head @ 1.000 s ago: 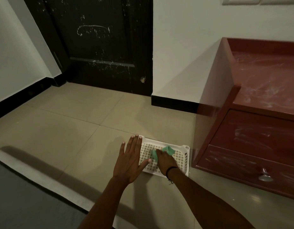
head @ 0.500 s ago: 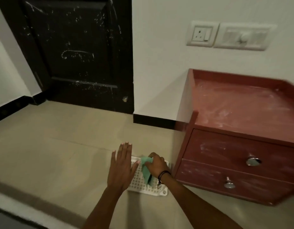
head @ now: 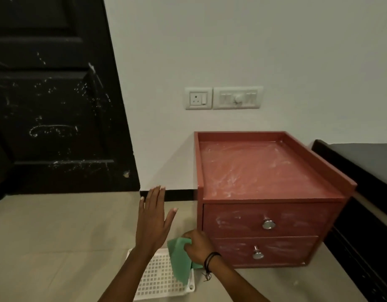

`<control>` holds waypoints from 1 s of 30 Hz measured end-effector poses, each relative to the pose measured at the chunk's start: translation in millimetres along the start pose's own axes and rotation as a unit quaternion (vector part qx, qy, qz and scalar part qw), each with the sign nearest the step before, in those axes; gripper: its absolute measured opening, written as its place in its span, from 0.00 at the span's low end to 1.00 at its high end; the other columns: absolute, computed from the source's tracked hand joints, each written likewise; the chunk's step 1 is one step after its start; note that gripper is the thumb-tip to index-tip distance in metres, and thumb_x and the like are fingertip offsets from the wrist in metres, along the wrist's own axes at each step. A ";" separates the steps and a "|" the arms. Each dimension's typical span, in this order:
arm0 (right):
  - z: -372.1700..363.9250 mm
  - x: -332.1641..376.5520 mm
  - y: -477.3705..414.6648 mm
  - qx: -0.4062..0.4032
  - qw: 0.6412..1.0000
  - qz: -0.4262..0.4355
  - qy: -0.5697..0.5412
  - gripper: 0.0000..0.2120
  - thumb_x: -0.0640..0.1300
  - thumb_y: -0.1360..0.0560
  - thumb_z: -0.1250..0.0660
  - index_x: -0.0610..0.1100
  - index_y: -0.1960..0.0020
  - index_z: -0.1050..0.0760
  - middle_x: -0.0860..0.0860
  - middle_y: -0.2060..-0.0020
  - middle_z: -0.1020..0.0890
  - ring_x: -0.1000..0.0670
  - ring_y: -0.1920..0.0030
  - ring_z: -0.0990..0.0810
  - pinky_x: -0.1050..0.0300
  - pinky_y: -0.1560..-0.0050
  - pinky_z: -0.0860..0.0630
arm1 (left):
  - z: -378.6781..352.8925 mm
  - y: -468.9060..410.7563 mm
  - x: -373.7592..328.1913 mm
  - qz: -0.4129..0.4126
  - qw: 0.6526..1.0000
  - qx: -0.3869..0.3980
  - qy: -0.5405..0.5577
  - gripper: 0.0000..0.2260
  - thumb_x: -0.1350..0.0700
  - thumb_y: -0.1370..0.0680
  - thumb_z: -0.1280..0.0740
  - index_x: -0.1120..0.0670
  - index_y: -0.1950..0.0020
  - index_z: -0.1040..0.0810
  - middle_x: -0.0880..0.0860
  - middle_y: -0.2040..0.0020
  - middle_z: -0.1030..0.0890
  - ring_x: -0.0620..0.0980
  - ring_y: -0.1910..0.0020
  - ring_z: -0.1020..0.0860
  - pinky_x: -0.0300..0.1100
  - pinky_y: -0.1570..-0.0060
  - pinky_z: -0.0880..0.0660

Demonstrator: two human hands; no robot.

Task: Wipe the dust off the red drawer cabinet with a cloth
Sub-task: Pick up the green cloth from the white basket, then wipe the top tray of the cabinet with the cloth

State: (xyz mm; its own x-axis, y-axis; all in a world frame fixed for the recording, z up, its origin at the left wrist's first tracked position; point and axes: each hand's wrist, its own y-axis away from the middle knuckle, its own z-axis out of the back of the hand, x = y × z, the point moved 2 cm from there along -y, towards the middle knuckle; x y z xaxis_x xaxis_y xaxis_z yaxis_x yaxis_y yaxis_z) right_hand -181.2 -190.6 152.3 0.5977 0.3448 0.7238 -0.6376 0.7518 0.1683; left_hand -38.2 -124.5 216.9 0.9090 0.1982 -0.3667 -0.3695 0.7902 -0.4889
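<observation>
The red drawer cabinet stands on the floor against the white wall, with white dust smeared over its rimmed top and its two drawer fronts, each with a metal knob. My right hand grips a green cloth that hangs down just left of the lower drawer, above a white basket. My left hand is raised to the left of the cabinet, flat, fingers apart, holding nothing.
A white perforated plastic basket lies on the tiled floor below my hands. A scuffed black door fills the left. A socket and switch plate sits on the wall above the cabinet. Dark furniture stands right of it.
My right hand has lifted the green cloth up out of the white basket. My left hand has risen off the basket. The view has swung right and up, bringing the whole cabinet in.
</observation>
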 end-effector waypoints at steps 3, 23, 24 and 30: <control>36.8 24.4 15.8 -0.011 0.999 0.034 -0.008 0.18 0.36 0.29 0.41 0.47 0.47 0.17 0.49 0.52 0.13 0.50 0.51 0.16 0.54 0.49 0.18 | 18.2 -42.9 -35.5 -0.034 0.999 -0.021 0.026 0.33 0.36 0.18 0.51 0.56 0.20 0.37 0.55 0.20 0.37 0.54 0.20 0.41 0.56 0.21 0.46; 174.8 58.2 16.8 -0.200 0.934 0.155 0.251 0.15 0.50 0.28 0.41 0.42 0.58 0.20 0.44 0.57 0.18 0.43 0.51 0.25 0.47 0.46 0.23 | 6.4 -102.7 -114.0 -0.058 0.991 0.106 0.053 0.10 0.59 0.17 0.45 0.59 0.38 0.29 0.55 0.36 0.28 0.56 0.40 0.26 0.50 0.45 0.26; 171.5 53.3 15.7 -0.186 0.938 0.141 0.256 0.20 0.54 0.28 0.45 0.42 0.57 0.20 0.44 0.55 0.19 0.44 0.48 0.25 0.48 0.44 0.24 | 4.8 -103.1 -112.5 -0.047 0.991 0.104 0.071 0.10 0.60 0.17 0.45 0.58 0.38 0.29 0.55 0.36 0.28 0.55 0.40 0.26 0.49 0.46 0.26; 181.4 44.5 -8.7 -0.103 0.967 0.082 0.217 0.21 0.49 0.17 0.46 0.37 0.30 0.30 0.42 0.27 0.32 0.41 0.26 0.36 0.46 0.26 0.38 | -8.1 -104.9 -108.7 -0.023 0.991 0.097 0.084 0.14 0.59 0.18 0.44 0.57 0.32 0.31 0.55 0.29 0.30 0.53 0.38 0.25 0.46 0.45 0.25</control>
State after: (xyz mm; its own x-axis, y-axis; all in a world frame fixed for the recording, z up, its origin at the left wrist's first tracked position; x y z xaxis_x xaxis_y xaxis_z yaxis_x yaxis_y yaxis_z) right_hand -237.2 -283.8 304.4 0.6727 0.6388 0.3734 -0.6574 0.7476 -0.0948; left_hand -99.8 -233.7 301.6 0.8735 0.0726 -0.4814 -0.2690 0.8961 -0.3529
